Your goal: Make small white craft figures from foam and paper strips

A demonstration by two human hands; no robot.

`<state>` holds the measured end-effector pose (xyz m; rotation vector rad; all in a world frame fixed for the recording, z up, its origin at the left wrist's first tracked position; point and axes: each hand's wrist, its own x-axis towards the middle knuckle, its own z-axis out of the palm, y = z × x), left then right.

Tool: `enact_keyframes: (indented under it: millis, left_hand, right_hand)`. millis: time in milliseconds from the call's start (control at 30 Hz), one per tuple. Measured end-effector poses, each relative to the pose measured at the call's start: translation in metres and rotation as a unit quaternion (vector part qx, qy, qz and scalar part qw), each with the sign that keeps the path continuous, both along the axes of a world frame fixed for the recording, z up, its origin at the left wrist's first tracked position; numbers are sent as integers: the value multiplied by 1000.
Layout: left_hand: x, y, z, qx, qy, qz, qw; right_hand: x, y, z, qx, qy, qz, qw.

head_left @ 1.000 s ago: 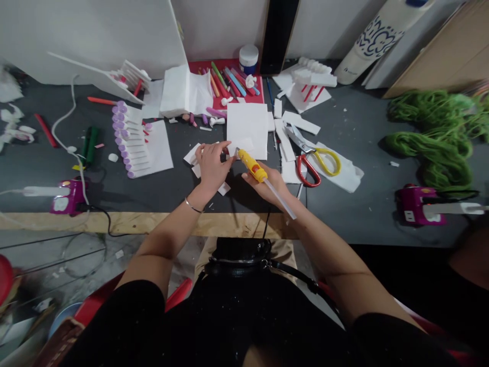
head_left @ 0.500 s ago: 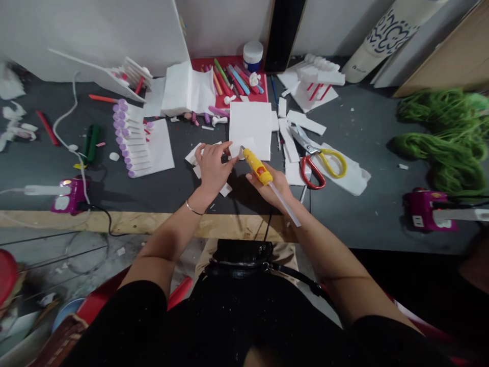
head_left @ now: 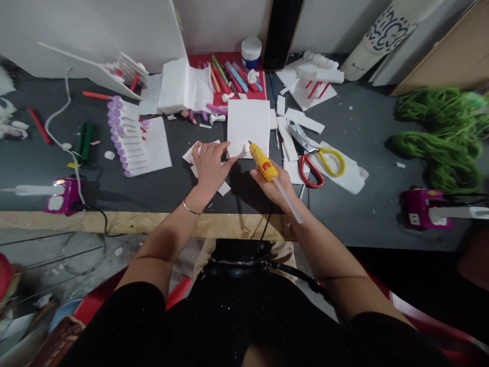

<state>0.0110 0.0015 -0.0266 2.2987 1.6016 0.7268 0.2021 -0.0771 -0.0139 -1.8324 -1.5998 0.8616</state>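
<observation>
Yellow glue gun (head_left: pixel 263 162) — white sheet (head_left: pixel 249 120)

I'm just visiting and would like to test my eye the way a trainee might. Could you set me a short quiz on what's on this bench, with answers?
1. Which of the person's hands has the yellow glue gun in its grip?
2. True or false: from where the person sits, the scissors lie to the right of the white square sheet.
3. What colour is the tangled yarn on the right of the bench?
A) Orange
B) Purple
C) Green

Key:
1. The right hand.
2. True.
3. C.
</observation>
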Motion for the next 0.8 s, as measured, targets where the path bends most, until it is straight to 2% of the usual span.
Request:
enact_keyframes:
  millis: [100,200,367,467,567,700,800]
  left_hand:
    - [-1,0,-5,2,15,-12,1000]
    - [-1,0,-7,-8,45,-28,999]
    - [-7,-4,7,-23,74,-36,996]
    - [-23,-11,18,-20,92,-55,994]
    - [-50,-21,22,-52,123,-112,985]
    - [-78,-32,17,-87,173,-183,964]
    - [-79,-35,10,-76,183,-177,964]
  right_hand:
    - [-1,0,2,-30,-7,-46,998]
    - [-1,0,6,-32,-19,-39,999]
    - [2,-4,9,-30,-31,2,999]
    - [5,-7,7,-3,-41,26,999]
    - [6,-10,4,40,-44,48,997]
    - [-2,-11,3,58,-52,74,994]
    - [-9,-11,4,61,-58,76,994]
